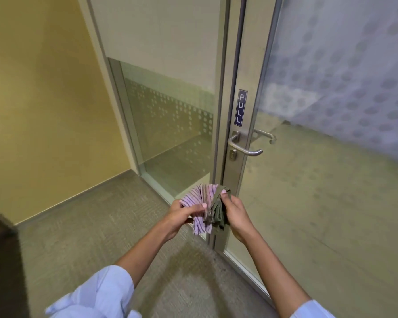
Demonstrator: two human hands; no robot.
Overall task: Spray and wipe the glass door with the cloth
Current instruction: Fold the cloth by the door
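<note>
A folded cloth (202, 196), purple-striped with an olive-green part on its right side, sits between both hands in front of the door's lower frame. My left hand (184, 213) grips the purple side with the thumb on top. My right hand (236, 213) pinches the green side. The glass door (319, 180) fills the right half of the view, frosted with a dot pattern higher up and clear lower down. Its metal lever handle (244, 146) sits below a blue PULL sign (240, 107). No spray bottle is in view.
A fixed glass side panel (170, 125) with a dotted frosted band stands left of the door frame. A yellow wall (44, 99) closes the left side. Grey-green carpet (90, 226) covers the floor. A dark object (0, 260) stands at the left edge.
</note>
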